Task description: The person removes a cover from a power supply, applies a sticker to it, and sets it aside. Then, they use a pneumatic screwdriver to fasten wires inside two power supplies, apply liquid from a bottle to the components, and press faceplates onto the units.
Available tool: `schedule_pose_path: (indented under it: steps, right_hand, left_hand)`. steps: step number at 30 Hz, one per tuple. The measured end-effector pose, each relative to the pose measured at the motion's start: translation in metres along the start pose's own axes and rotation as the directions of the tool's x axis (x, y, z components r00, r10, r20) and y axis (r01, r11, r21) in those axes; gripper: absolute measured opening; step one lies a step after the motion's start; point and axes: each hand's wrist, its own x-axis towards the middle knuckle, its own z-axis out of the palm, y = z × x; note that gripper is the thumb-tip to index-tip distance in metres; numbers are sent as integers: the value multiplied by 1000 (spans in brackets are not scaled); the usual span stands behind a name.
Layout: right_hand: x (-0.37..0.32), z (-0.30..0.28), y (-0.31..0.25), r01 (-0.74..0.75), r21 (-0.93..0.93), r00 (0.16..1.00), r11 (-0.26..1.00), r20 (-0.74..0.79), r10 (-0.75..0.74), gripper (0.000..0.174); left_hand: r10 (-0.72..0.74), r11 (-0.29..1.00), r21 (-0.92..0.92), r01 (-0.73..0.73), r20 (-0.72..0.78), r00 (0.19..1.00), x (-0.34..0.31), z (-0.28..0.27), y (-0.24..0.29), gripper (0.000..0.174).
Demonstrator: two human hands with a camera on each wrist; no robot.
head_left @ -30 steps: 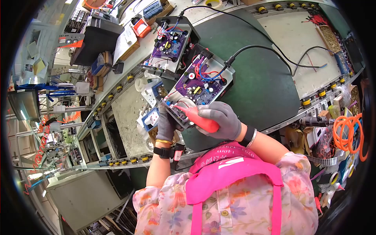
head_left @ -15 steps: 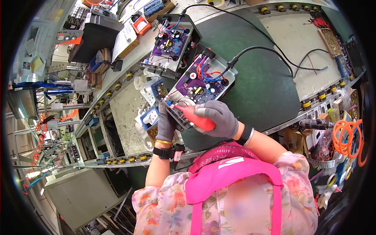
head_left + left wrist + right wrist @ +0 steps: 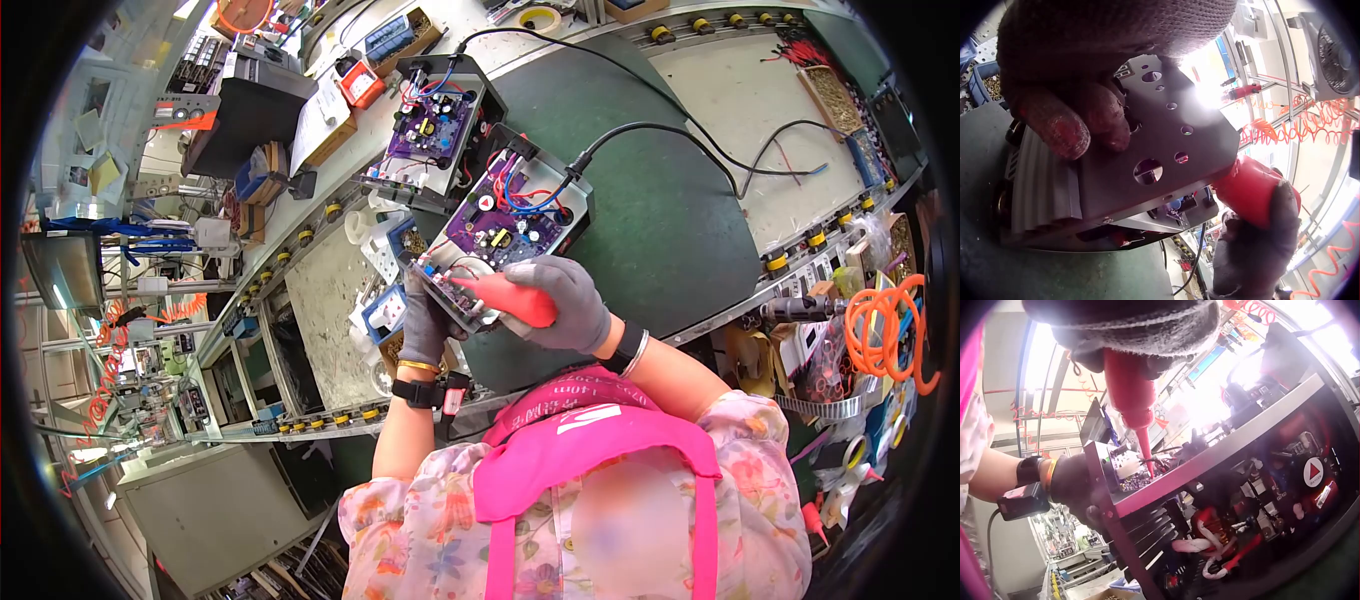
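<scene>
An open metal chassis with a purple circuit board (image 3: pixel 510 215) is tilted up over the green mat. My gloved left hand (image 3: pixel 425 325) grips its near end panel; in the left wrist view the fingers of that hand (image 3: pixel 1072 125) lie against the dark panel with round holes (image 3: pixel 1160 137). My gloved right hand (image 3: pixel 570 305) is curled round a red squeeze bottle (image 3: pixel 515 298). In the right wrist view the nozzle of the bottle (image 3: pixel 1146 450) points down at small parts on the board behind the end panel, its tip touching or very near them.
A second chassis (image 3: pixel 430 130) stands just behind, at the upper left. Black cables (image 3: pixel 650 128) run from both units across the green mat (image 3: pixel 660 230). Blue parts bins (image 3: pixel 385 310) sit to the left. A power screwdriver (image 3: pixel 795 308) and orange coiled hose (image 3: pixel 885 335) are at right.
The bottle has stayed in my right hand over the near end of the chassis, its nozzle shifting slightly. My left hand keeps its grip. The view has moved a little.
</scene>
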Motion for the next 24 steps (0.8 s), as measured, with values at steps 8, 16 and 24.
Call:
schedule_pose_path:
  steps: [8, 16, 24]
  right_hand:
    - [-34, -69, -24, -384, 180, 869, 905, -261, 421, 51]
    - [-109, -160, -58, -544, 331, 532, 771, -575, 622, 55]
    - [-182, -231, -109, -692, 145, 347, 708, -793, 501, 52]
  left_hand:
    - [41, 994, 107, -32, -87, 995, -3, 4, -2, 83]
    - [54, 999, 12, -53, -101, 993, -6, 42, -21, 82]
    - [-69, 978, -189, 86, 91, 993, -25, 41, -27, 61]
